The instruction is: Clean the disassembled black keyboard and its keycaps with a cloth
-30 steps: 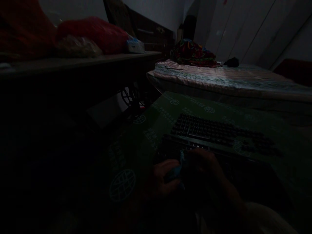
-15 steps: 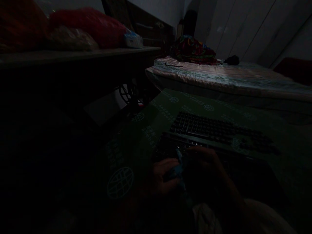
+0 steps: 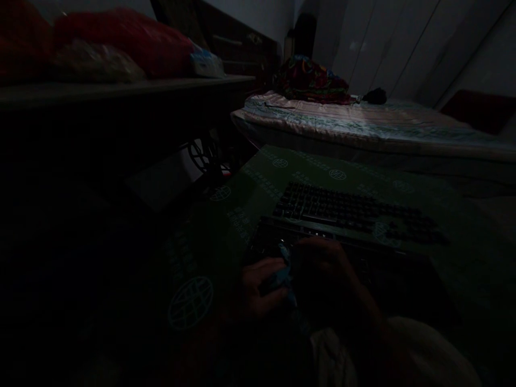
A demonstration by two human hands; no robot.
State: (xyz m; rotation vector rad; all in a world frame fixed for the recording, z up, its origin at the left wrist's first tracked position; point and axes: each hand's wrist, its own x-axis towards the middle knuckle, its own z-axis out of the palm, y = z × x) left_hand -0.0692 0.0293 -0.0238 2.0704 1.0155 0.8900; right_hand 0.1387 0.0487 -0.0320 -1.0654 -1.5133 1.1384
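A crumpled blue cloth [image 3: 280,277] is pinched in my left hand [image 3: 260,286], whose fingers are bent around it. My right hand [image 3: 322,258] is beside the cloth with its fingers curled in; what they hold is hidden in the dark. Both hands are at the near left part of a black keyboard base [image 3: 415,279]. Just beyond it, loose black keycaps [image 3: 342,207] lie in keyboard order on a green printed board [image 3: 250,188]. Very dim light hides the fingertips of the right hand.
A bed [image 3: 363,121] with a bundled patterned cloth [image 3: 310,80] stands behind the board. To the left, a wooden table [image 3: 121,88] carries a red plastic bag [image 3: 133,37] and a small blue-and-white packet [image 3: 207,63]. Pale fabric [image 3: 330,352] shows at the bottom.
The right hand's fingers, stretched forward before, are now curled in more closely by the cloth. The left hand keeps its hold. The whole view has shifted slightly.
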